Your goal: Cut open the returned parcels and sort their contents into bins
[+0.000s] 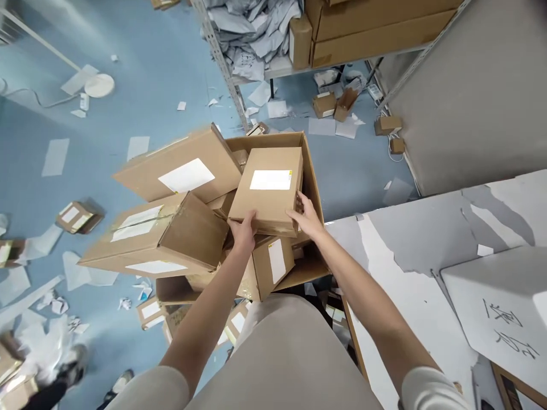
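Note:
A flat brown cardboard box (273, 202) with a white label lies at the top of a large open carton (314, 182). My left hand (243, 232) grips its near left corner, thumb on top. At the near right side, my right hand (307, 216) holds the same box, fingers along its edge. Below it a smaller labelled box (273, 265) stands tilted in the carton. Two larger boxes lean out on the left: an upper one (188, 162) and a taped lower one (162, 233). The fingertips under the flat box are hidden.
A metal rack (284, 71) at the back holds grey plastic bags (252, 28) and long cartons (380, 28). Paper scraps and small boxes (79, 217) litter the blue floor. To the right stands a white worn table (410, 307). A person's shoe (123, 380) shows at lower left.

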Tool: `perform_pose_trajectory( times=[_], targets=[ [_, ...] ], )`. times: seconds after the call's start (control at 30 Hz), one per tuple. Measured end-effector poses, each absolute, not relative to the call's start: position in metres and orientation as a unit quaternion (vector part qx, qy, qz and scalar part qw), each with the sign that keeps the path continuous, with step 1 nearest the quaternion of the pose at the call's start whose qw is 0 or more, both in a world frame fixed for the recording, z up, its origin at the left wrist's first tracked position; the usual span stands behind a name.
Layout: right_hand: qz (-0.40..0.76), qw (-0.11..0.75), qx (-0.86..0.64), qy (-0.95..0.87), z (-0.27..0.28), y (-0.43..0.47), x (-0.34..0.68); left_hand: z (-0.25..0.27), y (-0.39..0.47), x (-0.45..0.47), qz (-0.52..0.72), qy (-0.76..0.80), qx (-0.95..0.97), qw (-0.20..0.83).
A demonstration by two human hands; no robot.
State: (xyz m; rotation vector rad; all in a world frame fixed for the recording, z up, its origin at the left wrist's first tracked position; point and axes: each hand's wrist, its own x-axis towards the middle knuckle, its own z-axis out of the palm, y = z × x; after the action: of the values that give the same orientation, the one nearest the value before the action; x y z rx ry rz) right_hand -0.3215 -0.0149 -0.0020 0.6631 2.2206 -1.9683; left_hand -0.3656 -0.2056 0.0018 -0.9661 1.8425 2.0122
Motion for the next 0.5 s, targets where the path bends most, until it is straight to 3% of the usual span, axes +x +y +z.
perform_pose_trajectory(
  times=[0.17,0.27,0.37,0.5],
  targets=[
    [-0.642,-0.032,0.298,0.705,0.014,0.057,-0.389,-0.014,-0.231,-0.347,0.756,0.588,-0.259,0.122],
    [-0.651,-0.003,0.274,0.708,0.021,0.084,-0.433,-0.022,-0.240,-0.340,0.764,0.597,-0.213,0.123],
    [-0.619,0.026,0.214,0.755,0.018,0.081,-0.451,-0.016,-0.240,-0.341,0.747,0.616,-0.217,0.126],
    [-0.552,-0.043,0.201,0.808,0.011,0.060,-0.442,0.003,-0.230,-0.343,0.733,0.588,-0.273,0.207]
  ],
)
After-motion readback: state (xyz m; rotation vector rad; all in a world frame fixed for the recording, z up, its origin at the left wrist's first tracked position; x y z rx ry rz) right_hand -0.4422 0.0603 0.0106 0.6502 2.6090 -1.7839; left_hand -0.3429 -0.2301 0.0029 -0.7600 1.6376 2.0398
